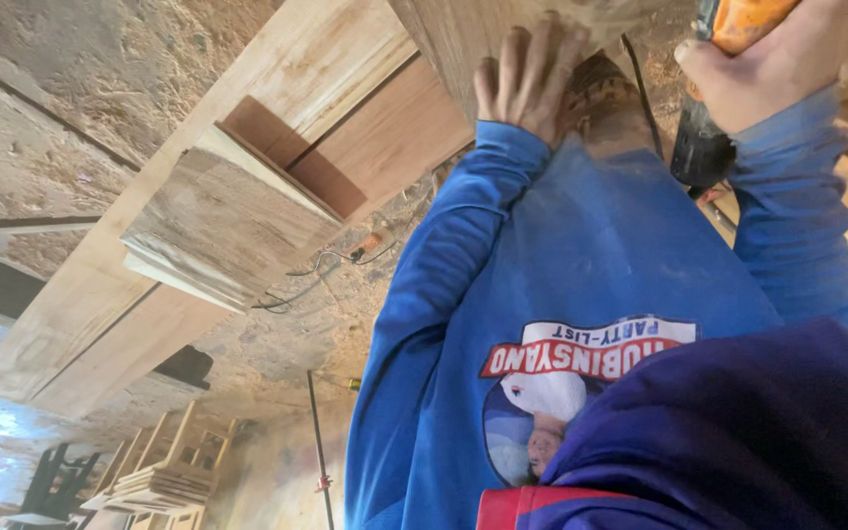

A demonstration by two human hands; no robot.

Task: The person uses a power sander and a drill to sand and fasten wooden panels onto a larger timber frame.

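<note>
My left hand (528,79) lies flat with its fingers stretched out on a pale wooden board (463,39) at the top of the view. It presses on the wood and grips nothing. My right hand (772,69) at the top right is closed around an orange and black power tool (704,147) that points down beside the board. A black cord (640,93) runs between the two hands. Blue sleeves and a blue printed shirt (581,294) fill the middle of the view.
A long wooden frame piece (247,206) with a boxed block and a dark recess lies to the left on a sawdust-covered floor (100,69). Thin cables (316,270) trail beside it. Stacked wooden chair frames (164,471) and a thin metal rod (318,442) are at the bottom left.
</note>
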